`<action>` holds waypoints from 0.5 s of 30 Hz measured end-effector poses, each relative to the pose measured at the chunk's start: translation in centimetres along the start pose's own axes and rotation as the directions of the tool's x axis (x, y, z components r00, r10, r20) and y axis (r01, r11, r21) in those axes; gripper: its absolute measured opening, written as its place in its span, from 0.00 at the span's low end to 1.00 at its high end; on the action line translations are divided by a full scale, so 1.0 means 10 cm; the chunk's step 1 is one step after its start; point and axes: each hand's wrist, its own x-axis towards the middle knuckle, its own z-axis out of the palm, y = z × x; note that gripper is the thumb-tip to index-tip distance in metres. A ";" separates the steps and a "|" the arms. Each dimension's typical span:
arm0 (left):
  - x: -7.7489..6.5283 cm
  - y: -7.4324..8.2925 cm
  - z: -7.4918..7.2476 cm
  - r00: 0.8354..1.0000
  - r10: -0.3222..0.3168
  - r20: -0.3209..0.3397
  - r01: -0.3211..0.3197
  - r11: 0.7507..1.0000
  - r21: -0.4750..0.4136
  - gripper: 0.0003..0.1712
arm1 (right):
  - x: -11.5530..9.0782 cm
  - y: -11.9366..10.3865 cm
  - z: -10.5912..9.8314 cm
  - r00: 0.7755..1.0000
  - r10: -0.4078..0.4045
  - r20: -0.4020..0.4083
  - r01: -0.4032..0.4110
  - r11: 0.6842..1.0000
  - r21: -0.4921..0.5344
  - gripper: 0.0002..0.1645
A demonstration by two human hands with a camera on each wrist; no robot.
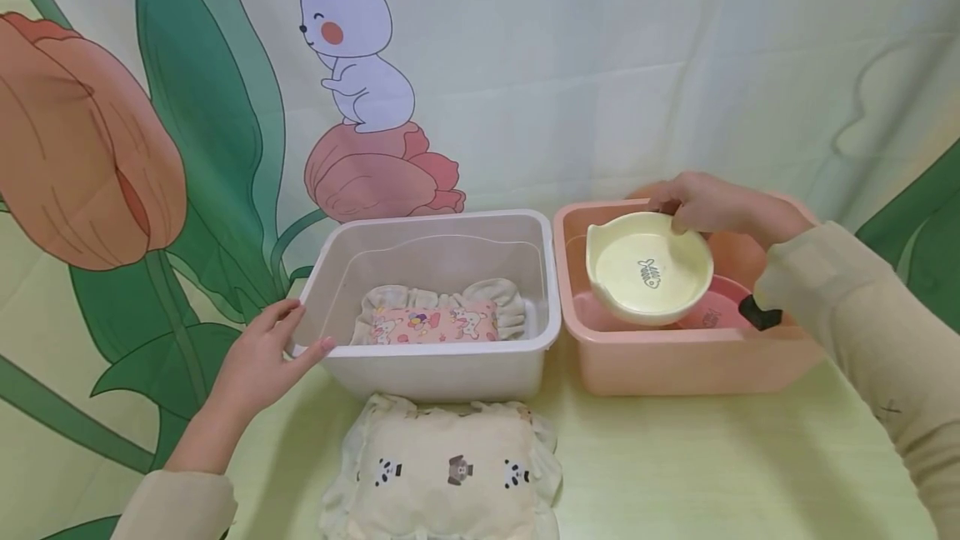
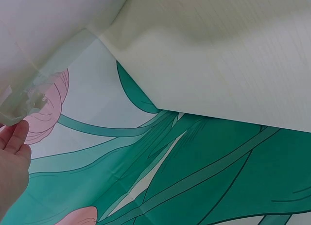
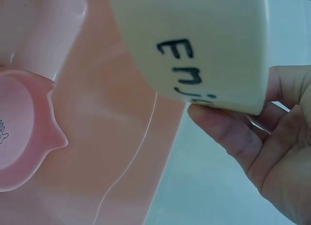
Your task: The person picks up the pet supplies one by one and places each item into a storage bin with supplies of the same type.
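In the head view my right hand (image 1: 708, 205) pinches the rim of a pale yellow cat-eared bowl (image 1: 630, 273) with a fish drawing inside. The bowl is tilted above the peach bin (image 1: 697, 365); black lettering shows on its outer side in the right wrist view. Thumb and fingers meet at its edge. Below it, a pink bowl (image 3: 41, 152) of similar shape lies inside the peach bin. On the left, my left hand (image 1: 258, 357) rests with fairly straight fingers at the near left corner of the white bin (image 1: 442, 369), fingertips touching the rim.
Inside the white bin lies a pink printed cushion (image 1: 435, 323) with cream ruffles. A cream ruffled cushion (image 1: 450, 473) with animal faces lies on the table (image 1: 720, 457) in front. Behind the two bins, side by side, hangs a printed curtain (image 1: 562, 65) with a rabbit and tulips.
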 end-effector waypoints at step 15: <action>0.01 -0.01 0.01 1.000 0.013 -0.019 -0.013 1.000 0.005 0.43 | 0.09 0.14 0.03 0.998 0.061 0.001 -0.061 0.997 0.039 0.23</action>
